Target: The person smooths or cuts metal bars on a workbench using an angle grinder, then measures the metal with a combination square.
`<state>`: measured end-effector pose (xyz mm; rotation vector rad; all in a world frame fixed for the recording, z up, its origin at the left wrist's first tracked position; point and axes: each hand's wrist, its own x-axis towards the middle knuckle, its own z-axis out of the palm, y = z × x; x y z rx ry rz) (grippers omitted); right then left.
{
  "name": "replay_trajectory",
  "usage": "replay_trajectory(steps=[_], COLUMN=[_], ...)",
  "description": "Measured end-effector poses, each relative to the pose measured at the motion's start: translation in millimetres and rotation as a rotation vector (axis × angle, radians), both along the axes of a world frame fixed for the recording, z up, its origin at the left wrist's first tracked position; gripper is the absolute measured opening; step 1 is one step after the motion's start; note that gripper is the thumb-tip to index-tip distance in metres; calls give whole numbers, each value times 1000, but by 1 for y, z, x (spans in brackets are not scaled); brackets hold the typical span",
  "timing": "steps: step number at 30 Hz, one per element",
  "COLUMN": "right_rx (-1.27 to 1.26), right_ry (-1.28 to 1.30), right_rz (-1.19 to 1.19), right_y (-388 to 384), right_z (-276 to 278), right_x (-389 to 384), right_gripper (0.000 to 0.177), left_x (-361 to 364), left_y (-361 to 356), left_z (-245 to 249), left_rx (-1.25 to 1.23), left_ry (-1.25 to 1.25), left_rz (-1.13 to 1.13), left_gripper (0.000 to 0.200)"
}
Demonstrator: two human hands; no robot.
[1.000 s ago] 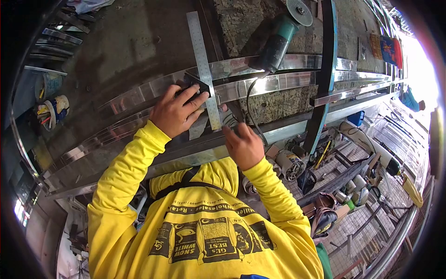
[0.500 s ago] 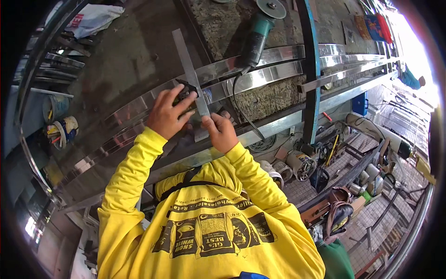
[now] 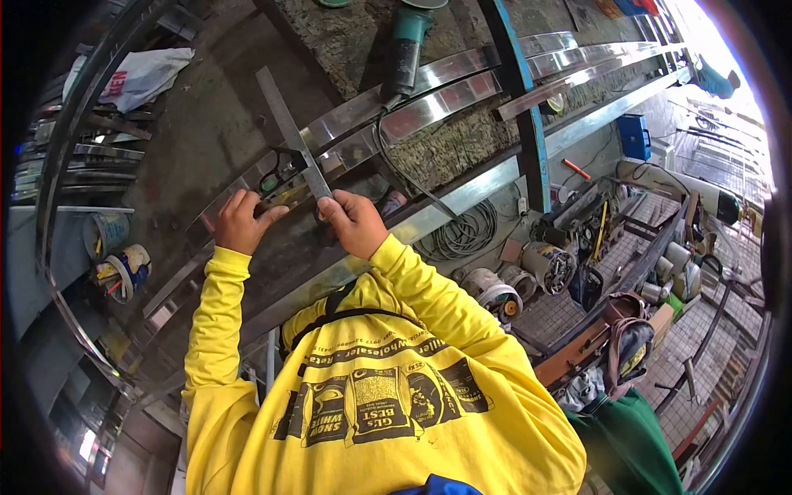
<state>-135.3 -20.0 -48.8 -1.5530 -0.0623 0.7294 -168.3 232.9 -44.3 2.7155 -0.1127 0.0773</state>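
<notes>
A combination square lies across the shiny metal bars [image 3: 437, 107], its long steel blade [image 3: 285, 124] slanting toward the upper left. My right hand [image 3: 359, 224] pinches the blade's near end between thumb and fingers. The square's dark head [image 3: 282, 171] sits on the blade's left side, over the bars. Just below and left of that head is my left hand [image 3: 241, 224], its thumb stretched out to the right, apart from the bent fingers. Those fingers lie over the bars, their tips partly hidden.
An angle grinder [image 3: 406, 49] lies on the bench beyond the bars, its cord [image 3: 381, 144] looping close to my right hand. A blue-edged upright post [image 3: 528, 124] stands to the right. Buckets [image 3: 549, 264] and coiled cable [image 3: 462, 235] sit below the bench edge.
My left hand has come off the square's head and moved down and left. The right hand still grips the blade. My view has shifted, so the bench scene sits further left.
</notes>
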Motion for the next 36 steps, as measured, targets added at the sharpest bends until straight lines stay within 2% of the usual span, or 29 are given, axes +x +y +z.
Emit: replay_trajectory(steps=[5,10,13,16,19,22,25,28,36], right_rx=[15,76,12,-70,-75,-58,-70,-83,-82], right_ry=[-39,-18,-16,24,43,72,60,3,187], right_rz=[-10,-66,-77,-84,-98,-125,-156,-241,-223], right_y=[0,-7,-13,-15,-15,-14,-14,-12,-22], right_z=[5,-28,-25,-25,-30,-32,-27,-26,-18], right_x=[-2,-13,-7,0,1,-2,-3,-5,-2], right_gripper=[36,35,36,37,36,36,35,35,35], left_x=[5,10,16,27,35,47,53,50,51], left_y=[1,-8,-14,-18,-31,-54,-67,-68,-66], left_z=[3,11,10,19,12,6,-5,-12,-16], left_rx=[-35,-5,115,105,-9,-34,-17,-61,-67], left_ry=[53,193,50,153,-207,-176,-97,-141,-116], left_rz=[11,108,34,113,64,-202,-211,-172,-203], left_gripper=[59,65,66,62,62,68,68,63,55])
